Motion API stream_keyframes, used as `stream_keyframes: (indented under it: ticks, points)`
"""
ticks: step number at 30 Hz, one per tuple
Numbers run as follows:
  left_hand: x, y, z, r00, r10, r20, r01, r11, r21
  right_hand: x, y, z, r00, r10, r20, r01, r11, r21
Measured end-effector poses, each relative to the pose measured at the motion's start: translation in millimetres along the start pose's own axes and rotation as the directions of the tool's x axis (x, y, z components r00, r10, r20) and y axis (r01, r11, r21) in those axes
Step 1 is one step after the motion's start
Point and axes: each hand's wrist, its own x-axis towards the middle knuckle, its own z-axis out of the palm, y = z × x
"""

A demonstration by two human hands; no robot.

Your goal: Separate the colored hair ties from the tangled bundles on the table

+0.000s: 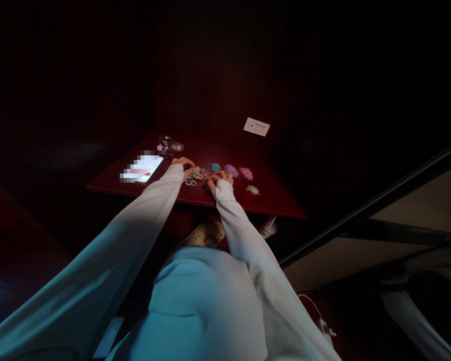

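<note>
Small coloured loops [197, 173], yellow, green and purple, lie between my two hands; they look like elastic bands. My left hand [182, 163] is on their left side, its fingers curled in and closed at the edge of the loops. From the right, my right hand [216, 179] has its bent fingers closed at the purple loops [205, 174]. The exact grip of both hands is small and partly hidden. Close in front of them lie pale rings [191, 183]. Behind and beside my right hand are a teal pile [215, 167], a purple pile [231, 170] and a pink pile [246, 173].
A cream pile [253, 190] sits near the front right of the dark red table [274, 198]. On the left lie a lit phone [146, 168] and clear round containers [167, 142]. A wall socket [256, 127] is behind. Below the table are a shoe [205, 233] and a power strip [326, 328].
</note>
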Motion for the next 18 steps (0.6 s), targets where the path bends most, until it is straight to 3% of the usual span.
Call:
stream_keyframes:
  ticks: [8, 18]
  points:
    - [0.8, 2.2, -1.0, 1.0, -0.007, 0.016, 0.008, 1.0, -0.007, -0.5, 1.1, -0.9, 0.999, -0.022, 0.046, 0.022, 1.0, 0.018]
    - [0.8, 2.9, -0.8, 1.0, 0.0, 0.019, 0.0, 1.0, -0.011, 2.6, 4.5, 3.6, 0.998, 0.036, -0.048, -0.033, 0.998, 0.049]
